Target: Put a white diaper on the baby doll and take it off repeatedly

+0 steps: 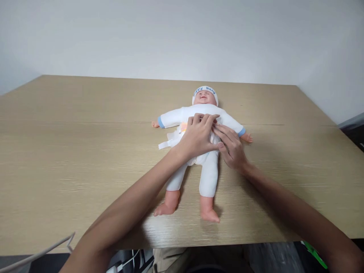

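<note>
A baby doll (209,182) lies on its back with its arms spread and its feet toward me. It wears a white suit with blue cuffs and a white headband. Around its hips is a white diaper (174,138), with one fastening tab sticking out at the left. My left hand (200,132) rests across the front of the diaper, fingers spread and thumb apart. At the doll's right-hand side in view, my right hand (231,146) has its fingers bent over the diaper's edge, close to my left thumb. The edge between the two hands is mostly hidden.
The doll lies on a wide wooden table (85,159) that has a seam across it. A pale wall (159,41) stands behind. A white cable (48,248) crosses the front left corner. A dark object (354,127) is beside the right edge.
</note>
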### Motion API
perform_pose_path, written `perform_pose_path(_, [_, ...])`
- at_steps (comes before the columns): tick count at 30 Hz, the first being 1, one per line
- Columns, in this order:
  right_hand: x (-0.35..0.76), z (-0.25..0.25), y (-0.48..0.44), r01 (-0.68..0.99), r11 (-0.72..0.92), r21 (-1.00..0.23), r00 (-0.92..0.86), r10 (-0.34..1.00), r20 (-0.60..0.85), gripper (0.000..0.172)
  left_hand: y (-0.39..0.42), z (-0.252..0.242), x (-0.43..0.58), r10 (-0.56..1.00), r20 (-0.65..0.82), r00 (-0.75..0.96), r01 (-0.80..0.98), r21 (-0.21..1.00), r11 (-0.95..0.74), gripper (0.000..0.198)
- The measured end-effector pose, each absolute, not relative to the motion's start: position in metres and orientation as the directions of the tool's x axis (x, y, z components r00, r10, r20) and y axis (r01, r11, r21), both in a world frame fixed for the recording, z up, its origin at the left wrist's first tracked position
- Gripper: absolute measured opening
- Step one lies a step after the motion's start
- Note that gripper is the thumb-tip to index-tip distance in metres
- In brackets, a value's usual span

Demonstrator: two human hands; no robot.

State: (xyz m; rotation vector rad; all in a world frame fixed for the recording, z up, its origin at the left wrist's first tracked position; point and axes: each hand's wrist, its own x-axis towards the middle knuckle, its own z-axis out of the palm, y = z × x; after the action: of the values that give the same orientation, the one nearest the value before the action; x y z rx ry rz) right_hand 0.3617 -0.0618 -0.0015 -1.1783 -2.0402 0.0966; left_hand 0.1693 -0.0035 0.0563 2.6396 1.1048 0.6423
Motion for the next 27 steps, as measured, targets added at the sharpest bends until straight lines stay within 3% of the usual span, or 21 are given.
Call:
perform_pose_path(5, [0.367,-0.002,-0.061,0.758,0.569,-0.319,-0.345,0.764,0.544,0.063,-0.018,0.069,0.148,0.692,0.4,0.601,0.552,0.418,-0.721,0.072])
perform_pose_path(10, [0.368,-0.001,-0.065,0.79,0.561,-0.247,-0.364,0.754,0.547,0.066,-0.028,0.05,0.087,0.809,0.464,0.361,0.663,0.482,-0.573,0.048])
perform_pose_path(13, [0.361,0.01,-0.064,0.811,0.518,-0.272,-0.305,0.772,0.558,0.066,-0.022,0.02,0.046,0.89,0.399,0.22,0.765,0.495,-0.411,0.045])
perform_pose_path(17, [0.339,0.04,-0.044,0.761,0.512,-0.398,-0.274,0.81,0.518,0.062,-0.011,-0.012,0.017,0.96,0.252,0.124,0.869,0.44,-0.228,0.045])
perform_pose_path(24, [0.29,0.076,0.023,0.7,0.529,-0.479,-0.452,0.848,0.277,0.048,-0.002,-0.006,0.024,0.99,0.103,0.098,0.863,0.487,-0.136,0.037])
perform_pose_path(27, [0.28,0.075,0.037,0.722,0.514,-0.463,-0.442,0.858,0.263,0.044,0.001,0.003,0.025,0.995,0.066,0.077,0.849,0.519,-0.1,0.036])
